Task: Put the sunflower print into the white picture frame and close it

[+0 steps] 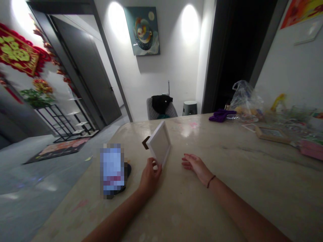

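Observation:
A white picture frame (160, 144) stands on edge on the table, tilted, with a dark brown angled piece (145, 143) sticking out on its left side. My left hand (150, 174) is closed on the frame's lower near corner, thumb and fingers pinching its edge. My right hand (194, 164) is held to the right of the frame, apart from it, with its fingers stretched out and nothing in them. A dark band circles the right wrist.
A blurred-out screen (112, 169) on a dark stand is left of my left hand. Along the table's right side lie a purple cloth (220, 115), a clear plastic bag (246, 95), a wooden frame (272, 133) and a pink box (311, 149). A chair (150, 109) stands behind the table (186, 205).

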Demonstrator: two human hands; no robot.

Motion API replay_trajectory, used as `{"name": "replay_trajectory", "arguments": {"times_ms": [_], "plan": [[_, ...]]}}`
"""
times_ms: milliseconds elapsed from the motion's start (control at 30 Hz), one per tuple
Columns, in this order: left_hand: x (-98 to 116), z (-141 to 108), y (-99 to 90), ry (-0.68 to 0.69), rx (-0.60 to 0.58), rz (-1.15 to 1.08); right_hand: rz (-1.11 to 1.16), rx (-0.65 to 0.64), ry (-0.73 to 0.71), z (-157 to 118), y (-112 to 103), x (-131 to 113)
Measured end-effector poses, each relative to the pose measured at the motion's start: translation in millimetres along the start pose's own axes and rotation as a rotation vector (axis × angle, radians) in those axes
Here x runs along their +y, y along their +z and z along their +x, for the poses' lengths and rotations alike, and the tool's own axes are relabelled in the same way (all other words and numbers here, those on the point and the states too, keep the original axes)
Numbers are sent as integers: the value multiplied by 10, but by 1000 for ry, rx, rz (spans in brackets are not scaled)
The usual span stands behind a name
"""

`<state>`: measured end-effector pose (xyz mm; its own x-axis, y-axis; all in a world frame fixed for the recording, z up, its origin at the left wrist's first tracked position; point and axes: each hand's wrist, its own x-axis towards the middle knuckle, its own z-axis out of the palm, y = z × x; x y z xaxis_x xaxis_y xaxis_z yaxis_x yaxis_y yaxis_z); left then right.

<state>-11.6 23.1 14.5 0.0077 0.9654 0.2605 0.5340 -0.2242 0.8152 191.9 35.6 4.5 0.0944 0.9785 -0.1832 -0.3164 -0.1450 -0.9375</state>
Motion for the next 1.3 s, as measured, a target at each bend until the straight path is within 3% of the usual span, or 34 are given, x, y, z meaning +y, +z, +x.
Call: {"name": "replay_trajectory", "arguments": {"times_ms": [100, 233, 333, 467, 633, 700, 833, 900, 1067, 1300], "plan": [[38, -11, 74, -67, 13, -272, -63, -21, 30, 40, 39, 94], [72, -11, 124, -264, -45, -682, -103, -57, 1, 52, 83, 161], [102, -21, 110, -336, -80, -815, -106, -64, -15, 21, 99, 167], [148, -48, 113, -299, -149, -853, -20, -184, -21, -60, 124, 126], [106, -11, 122, -269, -205, -789, 86, -120, -89, -118, 94, -38], [39, 34, 93, -278, -98, -776, 96, -109, -121, -100, 37, -115], [-94, 124, 11, -240, 240, -707, 136, -35, -170, 15, -139, -204], [-109, 138, -13, -225, 274, -660, 119, 17, -180, 86, -229, -204], [-9, 81, -8, -135, 95, -317, 10, 85, -142, 184, -363, -125], [-12, 31, 70, 36, -101, 174, -107, 69, -159, 195, -350, -66]]}}
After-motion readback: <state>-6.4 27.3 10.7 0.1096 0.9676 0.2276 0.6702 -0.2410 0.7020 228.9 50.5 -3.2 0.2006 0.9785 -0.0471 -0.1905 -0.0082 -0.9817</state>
